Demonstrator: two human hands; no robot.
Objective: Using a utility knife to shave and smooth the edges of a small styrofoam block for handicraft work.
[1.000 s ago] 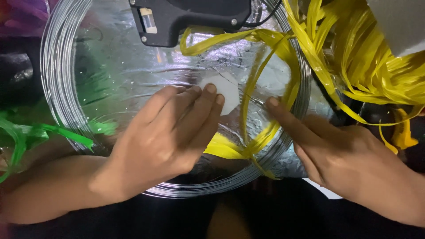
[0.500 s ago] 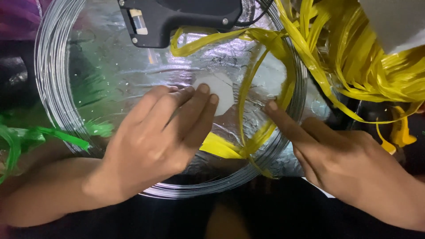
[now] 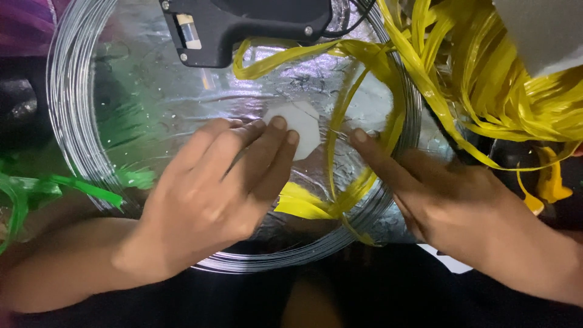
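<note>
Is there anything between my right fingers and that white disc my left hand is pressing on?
Yes. A loop of yellow strip runs down across the foil between the right hand and the white disc. The left hand already rests its fingertips on the disc.

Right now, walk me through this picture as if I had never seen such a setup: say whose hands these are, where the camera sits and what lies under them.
There is no machine here: a person works with two bare hands, and the one picture comes from a camera worn on that person's head, looking down.

The left hand lies flat with its fingertips on a small white disc. The right hand reaches in from the right, its forefinger touching a loop of yellow strip.

Both rest on crinkled silver foil ringed by a coil of thin wire. A black glue gun lies at the top, a heap of yellow strips at the upper right and green strips at the left edge. Neither hand grips anything; they press and touch.
</note>
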